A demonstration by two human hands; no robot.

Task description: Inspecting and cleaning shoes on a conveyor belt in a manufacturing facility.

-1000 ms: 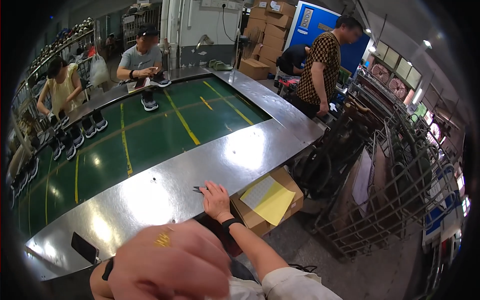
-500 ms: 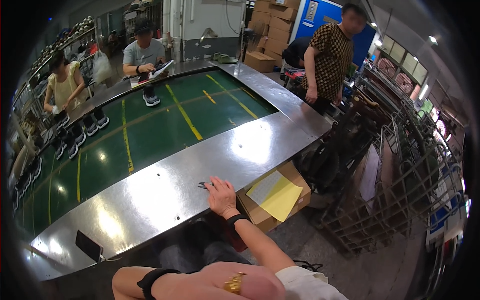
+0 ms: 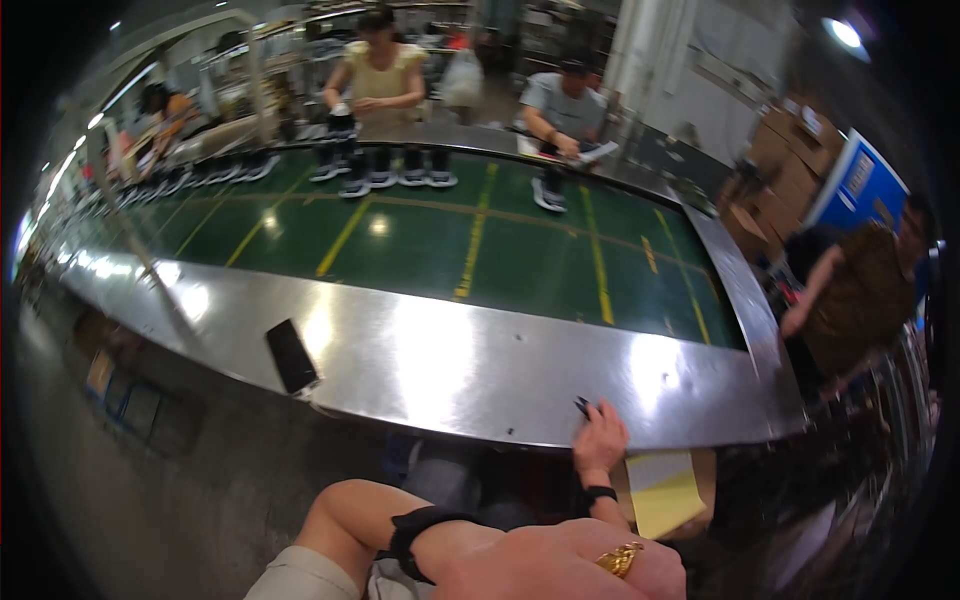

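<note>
My right hand (image 3: 602, 440) rests at the near edge of the steel table border (image 3: 520, 375), its fingers closed around small black thread snips (image 3: 583, 406) whose two points stick out toward the belt. My left forearm, with a black band round it, bends across my body. Close in front at the bottom is my left hand (image 3: 540, 565), wearing a gold ring (image 3: 620, 560); its fingers are mostly hidden. A black phone (image 3: 291, 355) with a pale cable lies on the border, well left of the snips.
A green belt (image 3: 400, 250) with yellow lines carries one dark shoe (image 3: 548, 190) and several more shoes (image 3: 412, 172) leftward. Two people work along its far side; another person stands at the right. Yellow paper (image 3: 665, 497) lies on a carton (image 3: 707, 475) beside my right hand.
My view has swung left, so the belt, phone and people appear farther right. My right hand still holds the snips at the table edge; my left arm stays bent across me.
</note>
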